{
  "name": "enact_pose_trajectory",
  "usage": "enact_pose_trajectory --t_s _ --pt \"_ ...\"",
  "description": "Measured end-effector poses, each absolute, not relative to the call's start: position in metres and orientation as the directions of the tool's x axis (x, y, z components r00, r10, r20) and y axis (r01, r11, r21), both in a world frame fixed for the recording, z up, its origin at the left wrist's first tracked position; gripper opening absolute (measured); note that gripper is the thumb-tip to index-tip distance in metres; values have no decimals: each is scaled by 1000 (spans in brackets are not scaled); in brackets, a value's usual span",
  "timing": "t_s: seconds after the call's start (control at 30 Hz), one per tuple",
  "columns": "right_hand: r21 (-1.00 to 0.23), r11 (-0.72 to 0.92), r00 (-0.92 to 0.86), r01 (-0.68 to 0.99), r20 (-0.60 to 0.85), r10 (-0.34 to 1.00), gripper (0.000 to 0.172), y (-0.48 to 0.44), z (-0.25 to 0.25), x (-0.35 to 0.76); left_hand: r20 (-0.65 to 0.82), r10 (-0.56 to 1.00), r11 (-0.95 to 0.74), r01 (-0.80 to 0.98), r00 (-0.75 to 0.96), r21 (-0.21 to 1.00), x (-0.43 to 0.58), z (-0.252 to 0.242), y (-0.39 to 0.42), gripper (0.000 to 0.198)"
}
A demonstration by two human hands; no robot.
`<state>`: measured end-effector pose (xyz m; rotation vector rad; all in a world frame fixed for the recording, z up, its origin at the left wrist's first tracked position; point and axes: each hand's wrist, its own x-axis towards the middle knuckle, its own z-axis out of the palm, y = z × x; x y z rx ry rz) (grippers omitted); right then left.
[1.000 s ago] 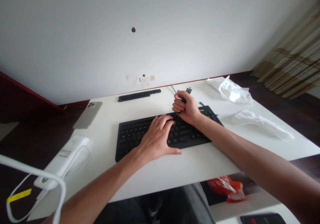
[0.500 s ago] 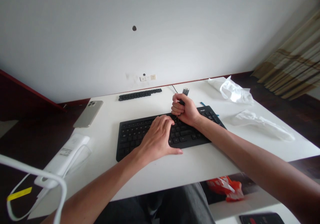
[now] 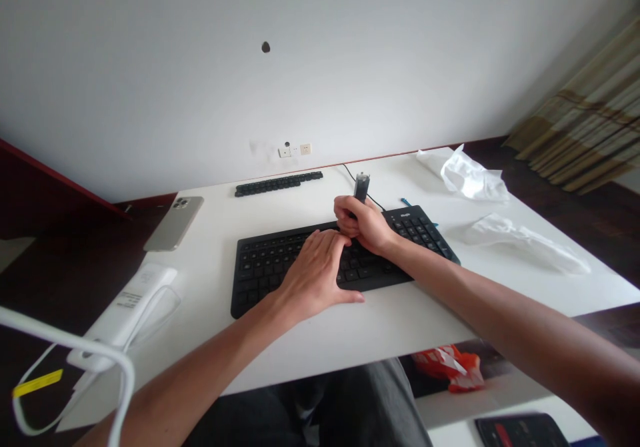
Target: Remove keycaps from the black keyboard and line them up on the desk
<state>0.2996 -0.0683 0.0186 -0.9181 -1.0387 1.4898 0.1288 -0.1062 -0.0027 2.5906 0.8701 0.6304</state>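
A black keyboard (image 3: 265, 264) lies across the middle of the white table (image 3: 360, 327). My left hand (image 3: 315, 274) rests flat on its keys, fingers stretched out and pressing it down. My right hand (image 3: 361, 222) is closed in a fist round a small dark tool (image 3: 361, 186) whose grey top sticks up above the fingers. The tool's lower end meets the upper key rows just beside my left fingertips. A thin black cable (image 3: 367, 190) runs from the keyboard toward the wall.
A strip of loose black keys (image 3: 279, 183) lies near the wall. A phone (image 3: 174, 223) lies face down at the table's left edge. Crumpled white plastic (image 3: 470, 177) and a long wrapper (image 3: 525, 244) lie at right. A white box (image 3: 125, 314) sits at left. An orange packet (image 3: 447, 366) lies below.
My right hand has turned the tool from a slant to nearly upright and shifted slightly left. My left hand has stayed flat on the keys.
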Motion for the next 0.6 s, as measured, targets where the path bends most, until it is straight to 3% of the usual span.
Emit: enact_pose_trajectory --t_s 0.3,0.43,0.6 --pt "-956 36 9 -290 35 999 40 -76 10 289 257 643 -754 538 721 377 130 2 -107 82" --pt "-982 144 148 -123 125 981 53 -82 12 284 257 622 -773 527 739 354 128 7 -106 80" --pt "-966 253 192 46 257 947 51 -94 14 278 241 606 -785 522 758 334 125 10 -105 79"
